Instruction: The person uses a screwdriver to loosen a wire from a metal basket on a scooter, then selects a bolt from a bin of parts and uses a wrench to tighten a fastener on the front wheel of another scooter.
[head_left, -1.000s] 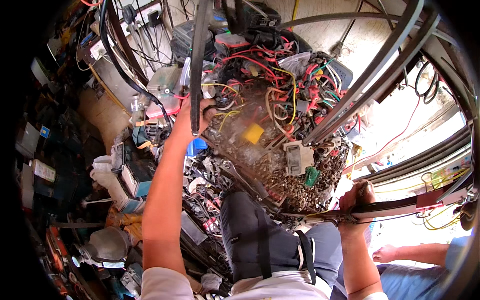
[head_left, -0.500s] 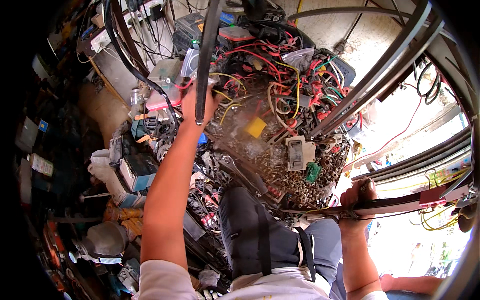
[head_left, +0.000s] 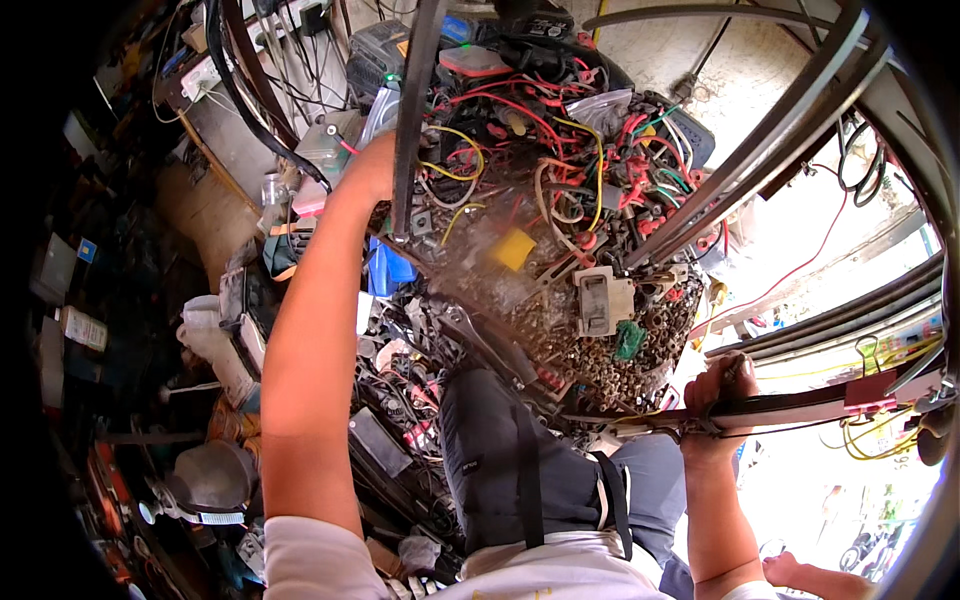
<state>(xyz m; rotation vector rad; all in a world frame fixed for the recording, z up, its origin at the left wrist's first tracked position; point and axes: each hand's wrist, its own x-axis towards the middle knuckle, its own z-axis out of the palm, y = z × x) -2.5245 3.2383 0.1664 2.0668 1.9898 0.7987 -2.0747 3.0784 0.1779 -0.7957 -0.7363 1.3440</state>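
Gripping a rail (head_left: pixel 800 405): right hand (head_left: pixel 722 382); left hand (head_left: pixel 380 165) partly hidden, cannot tell; tray (head_left: pixel 510 358) holds loose hardware (head_left: pixel 612 375).

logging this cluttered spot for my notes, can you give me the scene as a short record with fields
left hand: partly behind the upright bar; fingers hidden
right hand: fingers curled at the dark rail; firmness of hold unclear
near left hand: yellow wire, blue piece
mid-view: yellow block
right of the block, lower in view: pale boxy part, green piece, small metal parts
upper view: tangled wires
other person: bare arm, lower right
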